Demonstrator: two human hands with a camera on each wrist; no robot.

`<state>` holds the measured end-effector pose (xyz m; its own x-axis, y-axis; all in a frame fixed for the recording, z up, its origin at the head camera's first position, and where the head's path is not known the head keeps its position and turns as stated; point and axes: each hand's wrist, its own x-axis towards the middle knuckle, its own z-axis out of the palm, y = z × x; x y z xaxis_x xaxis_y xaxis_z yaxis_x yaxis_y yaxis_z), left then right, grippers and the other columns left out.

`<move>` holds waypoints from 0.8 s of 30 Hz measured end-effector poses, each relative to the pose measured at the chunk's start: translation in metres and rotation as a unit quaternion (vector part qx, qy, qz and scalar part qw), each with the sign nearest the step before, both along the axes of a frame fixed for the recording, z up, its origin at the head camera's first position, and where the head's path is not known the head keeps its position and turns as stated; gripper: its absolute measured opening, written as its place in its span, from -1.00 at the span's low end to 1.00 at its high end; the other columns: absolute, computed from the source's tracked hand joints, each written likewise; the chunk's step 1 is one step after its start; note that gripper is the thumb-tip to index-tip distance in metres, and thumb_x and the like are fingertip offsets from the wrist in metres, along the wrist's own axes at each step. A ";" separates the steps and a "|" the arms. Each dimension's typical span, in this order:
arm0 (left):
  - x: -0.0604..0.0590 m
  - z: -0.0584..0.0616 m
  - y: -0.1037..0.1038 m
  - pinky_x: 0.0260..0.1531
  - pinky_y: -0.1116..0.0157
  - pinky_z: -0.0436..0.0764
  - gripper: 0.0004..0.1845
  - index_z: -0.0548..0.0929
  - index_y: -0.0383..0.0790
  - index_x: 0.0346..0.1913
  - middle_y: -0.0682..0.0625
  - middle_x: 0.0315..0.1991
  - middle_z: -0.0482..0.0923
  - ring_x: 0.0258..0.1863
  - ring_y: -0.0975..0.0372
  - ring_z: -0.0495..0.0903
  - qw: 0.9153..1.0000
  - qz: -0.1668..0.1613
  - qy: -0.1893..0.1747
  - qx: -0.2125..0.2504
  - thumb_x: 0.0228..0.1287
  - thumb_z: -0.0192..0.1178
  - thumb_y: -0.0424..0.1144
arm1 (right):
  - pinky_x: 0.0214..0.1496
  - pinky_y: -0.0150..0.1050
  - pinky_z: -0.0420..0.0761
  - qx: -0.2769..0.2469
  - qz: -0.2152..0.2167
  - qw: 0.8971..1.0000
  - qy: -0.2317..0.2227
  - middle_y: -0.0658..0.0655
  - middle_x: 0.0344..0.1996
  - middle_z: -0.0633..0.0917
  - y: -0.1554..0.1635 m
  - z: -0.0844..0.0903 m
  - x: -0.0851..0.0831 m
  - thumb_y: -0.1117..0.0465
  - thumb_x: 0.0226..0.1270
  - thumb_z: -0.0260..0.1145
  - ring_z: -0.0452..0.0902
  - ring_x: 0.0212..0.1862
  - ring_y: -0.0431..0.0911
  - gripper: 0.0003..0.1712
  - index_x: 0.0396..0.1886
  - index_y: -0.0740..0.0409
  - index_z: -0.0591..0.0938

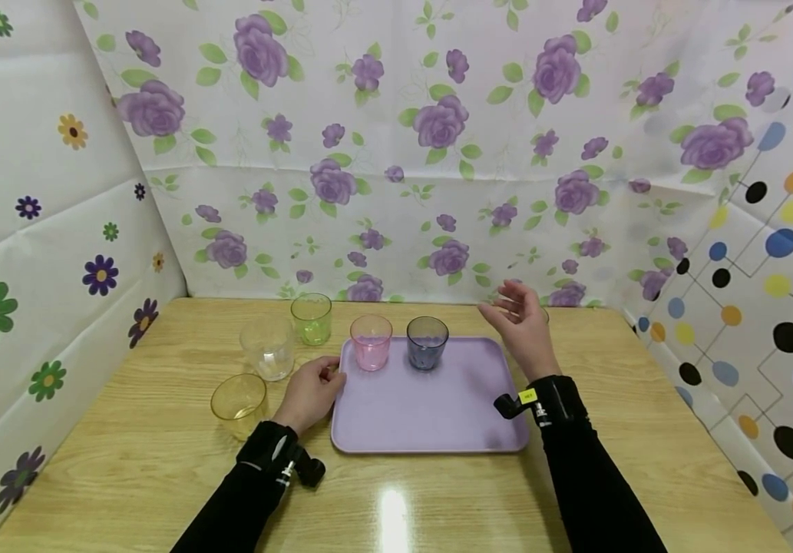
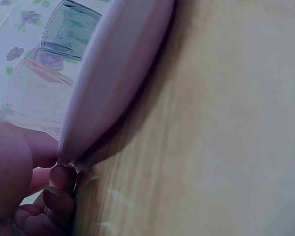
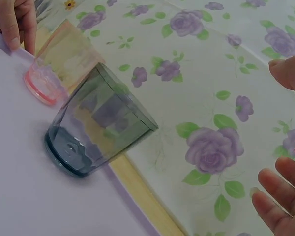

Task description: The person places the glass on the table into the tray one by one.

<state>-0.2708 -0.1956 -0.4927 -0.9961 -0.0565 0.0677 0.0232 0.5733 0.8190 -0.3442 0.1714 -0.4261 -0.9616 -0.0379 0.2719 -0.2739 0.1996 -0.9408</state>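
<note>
Head view: tray holds pink cup, blue cup.

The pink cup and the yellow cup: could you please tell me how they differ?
The pink cup stands on the lilac tray; the yellow cup stands on the wooden table. The pink cup sits farther back, the yellow cup nearer, left of the left hand. Both are upright, translucent and empty.

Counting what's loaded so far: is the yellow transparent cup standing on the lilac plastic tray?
No, the yellow transparent cup stands on the wooden table, left of the lilac plastic tray.
</note>
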 end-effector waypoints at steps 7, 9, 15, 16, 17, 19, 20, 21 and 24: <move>0.000 -0.001 0.000 -0.21 0.29 0.57 -0.57 0.66 -0.47 0.36 -0.13 -0.19 0.68 -0.25 0.18 0.61 1.000 0.003 0.003 -0.003 0.56 0.23 -0.31 | 0.64 0.01 0.39 -0.001 -0.021 1.000 0.002 0.19 0.54 0.46 0.010 0.004 -0.005 -0.02 0.56 0.48 0.43 0.55 0.11 -0.12 0.69 0.06 0.28; 0.000 -0.001 0.000 -0.22 0.29 0.56 -0.57 0.66 -0.47 0.36 -0.13 -0.20 0.68 -0.26 0.19 0.61 1.000 0.002 0.004 -0.003 0.57 0.22 -0.31 | 0.65 0.01 0.37 -0.004 -0.025 1.000 0.001 0.20 0.55 0.45 0.013 0.005 -0.007 -0.02 0.55 0.48 0.42 0.55 0.12 -0.10 0.69 0.07 0.28; 0.001 0.000 0.001 -0.22 0.30 0.55 -0.57 0.66 -0.47 0.37 -0.13 -0.19 0.67 -0.25 0.19 0.61 1.000 0.004 -0.001 0.000 0.58 0.23 -0.31 | 0.68 0.01 0.33 -0.005 -0.034 0.999 -0.001 0.22 0.60 0.40 0.022 0.007 -0.009 -0.03 0.57 0.46 0.39 0.57 0.11 -0.05 0.74 0.09 0.22; 0.001 0.000 0.001 -0.22 0.30 0.55 -0.57 0.66 -0.46 0.37 -0.12 -0.19 0.67 -0.25 0.19 0.61 1.000 0.005 -0.002 0.000 0.58 0.23 -0.30 | 0.68 0.01 0.33 -0.005 -0.035 0.999 -0.001 0.22 0.60 0.40 0.024 0.007 -0.009 -0.03 0.57 0.46 0.39 0.57 0.11 -0.05 0.74 0.09 0.21; 0.001 0.001 0.001 -0.22 0.31 0.55 -0.56 0.66 -0.46 0.37 -0.12 -0.19 0.67 -0.25 0.19 0.60 1.000 0.006 -0.003 0.001 0.58 0.23 -0.30 | 0.67 0.00 0.34 -0.006 -0.036 0.999 0.000 0.21 0.60 0.40 0.025 0.008 -0.010 -0.03 0.57 0.46 0.39 0.57 0.10 -0.05 0.75 0.08 0.21; 0.001 0.001 0.001 -0.23 0.33 0.54 -0.56 0.65 -0.45 0.38 -0.12 -0.19 0.67 -0.25 0.19 0.60 1.000 0.006 -0.006 0.000 0.58 0.23 -0.30 | 0.66 -0.04 0.35 -0.007 -0.042 0.999 0.000 0.18 0.59 0.41 0.028 0.009 -0.010 -0.04 0.57 0.45 0.39 0.57 0.08 -0.06 0.75 0.06 0.21; 0.001 0.002 0.001 -0.23 0.33 0.54 -0.56 0.65 -0.45 0.39 -0.12 -0.19 0.67 -0.25 0.19 0.60 1.000 0.007 -0.007 0.000 0.58 0.24 -0.29 | 0.65 -0.05 0.36 -0.009 -0.044 0.999 0.001 0.18 0.59 0.41 0.029 0.010 -0.010 -0.03 0.58 0.45 0.39 0.57 0.08 -0.06 0.75 0.06 0.22; 0.001 0.002 0.001 -0.24 0.34 0.54 -0.55 0.65 -0.45 0.39 -0.12 -0.19 0.67 -0.25 0.19 0.60 1.000 0.006 -0.007 -0.001 0.58 0.24 -0.29 | 0.64 -0.07 0.36 -0.011 -0.047 0.999 0.002 0.17 0.59 0.41 0.031 0.010 -0.010 -0.03 0.58 0.45 0.40 0.57 0.08 -0.07 0.74 0.06 0.22; 0.002 0.002 0.001 -0.24 0.33 0.54 -0.55 0.65 -0.45 0.39 -0.12 -0.19 0.67 -0.25 0.19 0.60 1.000 0.006 -0.008 0.000 0.58 0.23 -0.29 | 0.64 -0.09 0.36 -0.012 -0.055 0.998 -0.001 0.17 0.60 0.41 0.034 0.011 -0.011 -0.03 0.58 0.45 0.39 0.57 0.07 -0.06 0.75 0.07 0.21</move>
<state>-0.2687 -0.1946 -0.4907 -0.9963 -0.0682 0.0526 0.0039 0.5738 0.8190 -0.3549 0.2058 -0.4148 -0.9603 0.0742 0.2689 -0.2492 0.2049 -0.9465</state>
